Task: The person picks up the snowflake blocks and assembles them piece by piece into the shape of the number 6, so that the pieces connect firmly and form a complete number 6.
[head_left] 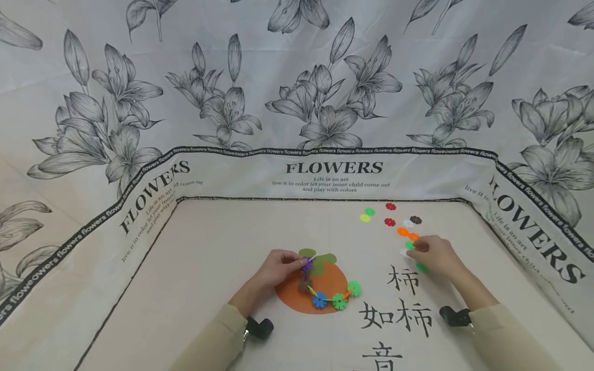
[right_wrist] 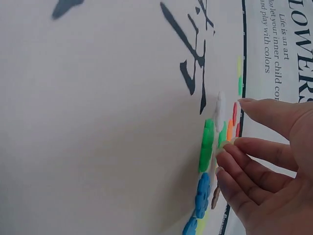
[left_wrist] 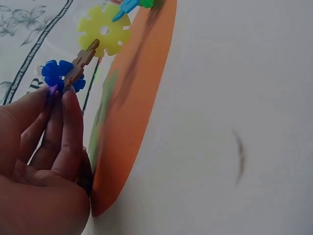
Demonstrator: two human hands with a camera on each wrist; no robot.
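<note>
My left hand point(head_left: 276, 268) pinches one end of a curved chain of interlocking snowflake discs. In the head view the chain hangs over a printed orange fruit and includes a purple disc, a blue disc point(head_left: 319, 300) and green discs. The left wrist view shows a dark blue disc point(left_wrist: 51, 73) at the fingertips, joined through a brown disc point(left_wrist: 80, 63) to a yellow disc point(left_wrist: 90, 32). My right hand point(head_left: 438, 255) is at the loose discs on the right, thumb and fingers apart. Nearest it are a white disc point(right_wrist: 220, 112) and a green disc point(right_wrist: 206, 147).
More loose discs lie beyond my right hand, among them a red disc point(head_left: 390, 222), an orange disc point(head_left: 402, 232) and a yellow disc point(head_left: 365, 218). Black printed characters point(head_left: 402, 281) mark the cloth. A flower-patterned fabric wall point(head_left: 334, 178) rises behind and at both sides.
</note>
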